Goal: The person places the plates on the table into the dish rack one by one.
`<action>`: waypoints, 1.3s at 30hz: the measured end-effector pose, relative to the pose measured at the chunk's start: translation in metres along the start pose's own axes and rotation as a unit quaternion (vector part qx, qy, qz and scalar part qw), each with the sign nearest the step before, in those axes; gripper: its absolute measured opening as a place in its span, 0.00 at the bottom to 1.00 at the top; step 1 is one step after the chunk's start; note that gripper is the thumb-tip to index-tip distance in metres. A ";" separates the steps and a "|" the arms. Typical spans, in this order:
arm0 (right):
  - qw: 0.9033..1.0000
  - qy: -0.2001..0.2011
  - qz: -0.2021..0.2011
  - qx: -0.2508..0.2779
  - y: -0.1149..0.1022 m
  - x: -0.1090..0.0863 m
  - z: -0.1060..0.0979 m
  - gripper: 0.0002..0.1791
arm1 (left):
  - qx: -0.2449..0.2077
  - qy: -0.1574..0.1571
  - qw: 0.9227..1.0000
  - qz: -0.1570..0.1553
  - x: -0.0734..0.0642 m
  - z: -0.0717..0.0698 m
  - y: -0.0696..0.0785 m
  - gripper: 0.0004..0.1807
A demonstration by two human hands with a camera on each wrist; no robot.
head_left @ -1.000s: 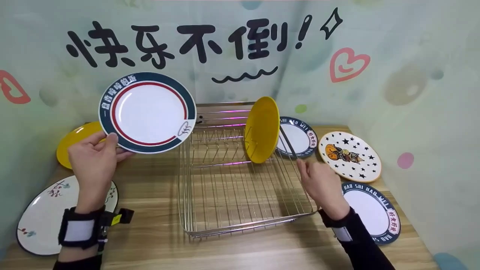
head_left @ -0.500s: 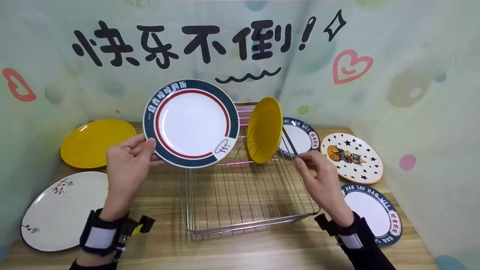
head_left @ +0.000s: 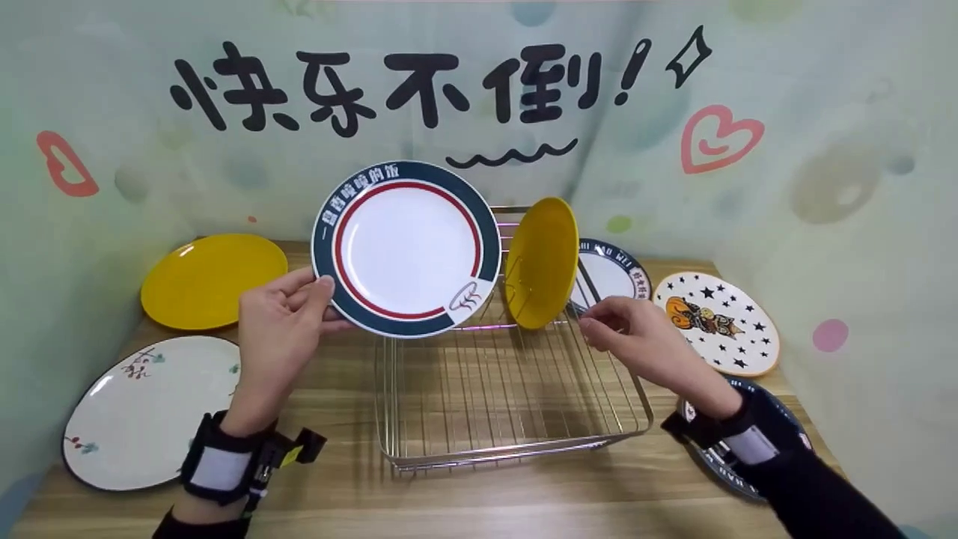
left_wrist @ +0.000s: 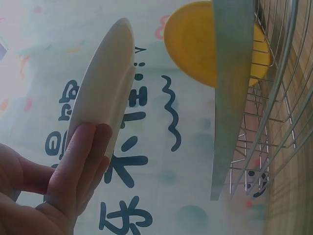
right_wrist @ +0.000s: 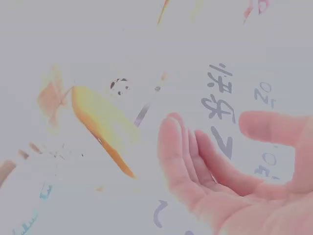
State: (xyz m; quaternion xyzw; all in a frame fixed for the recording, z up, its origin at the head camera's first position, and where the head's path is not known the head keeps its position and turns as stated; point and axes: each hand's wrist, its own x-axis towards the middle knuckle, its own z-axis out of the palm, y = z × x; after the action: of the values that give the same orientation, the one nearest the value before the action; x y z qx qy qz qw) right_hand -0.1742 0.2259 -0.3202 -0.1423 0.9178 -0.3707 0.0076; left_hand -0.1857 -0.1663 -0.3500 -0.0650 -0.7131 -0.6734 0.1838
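My left hand (head_left: 281,326) pinches the left edge of a round white plate (head_left: 408,254) with a dark teal rim and a red ring, thumb in front. It is held up over the left part of a metal wire dish rack (head_left: 524,448), its face toward the head camera. Seen edge-on in the left wrist view, the plate (left_wrist: 105,88) has fingers against its back. A yellow plate (head_left: 542,262) stands upright in the rack's back slots. My right hand (head_left: 636,337), loosely curled, hovers by the rack's right side; the washed-out right wrist view shows nothing between thumb and fingers.
Left of the rack lie another yellow plate (head_left: 209,281) and a white oval plate (head_left: 150,412). On the right lie a blue-rimmed plate (head_left: 610,273), a star-patterned plate (head_left: 722,322) and another blue-rimmed plate (head_left: 717,470), partly under the right forearm. A printed backdrop hangs behind.
My left hand has carried the teal-rimmed plate rightward, from beside the rack to over it. My right hand has come off the rack's right edge, its fingers loosening.
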 end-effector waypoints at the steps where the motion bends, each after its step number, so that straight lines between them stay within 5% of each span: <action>1: 1.000 -0.005 -0.002 -0.008 -0.002 0.000 -0.002 0.11 | -0.001 0.001 1.000 0.001 0.000 0.000 0.000 0.18; 11: 1.000 -0.010 0.010 -0.010 -0.023 0.021 -0.007 0.13 | -0.020 -0.007 1.000 -0.006 -0.002 0.007 0.001 0.18; 17: 0.994 -0.014 0.028 0.104 -0.036 0.041 0.001 0.19 | -0.019 -0.019 1.000 -0.005 -0.004 0.011 -0.001 0.17; 24: 0.969 -0.034 0.025 0.245 -0.038 0.057 0.008 0.22 | -0.039 -0.033 0.999 -0.017 -0.005 0.017 -0.003 0.17; 39: 0.955 -0.050 0.052 0.289 -0.037 0.068 0.020 0.18 | -0.053 -0.050 0.996 -0.043 -0.009 0.025 -0.003 0.17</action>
State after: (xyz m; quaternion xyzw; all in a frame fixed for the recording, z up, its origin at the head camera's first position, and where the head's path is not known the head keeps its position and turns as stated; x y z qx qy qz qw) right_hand -0.2273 0.1687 -0.3035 -0.1039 0.7760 -0.6117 0.1134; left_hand -0.1833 -0.1403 -0.3566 -0.0778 -0.6867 -0.7136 0.1146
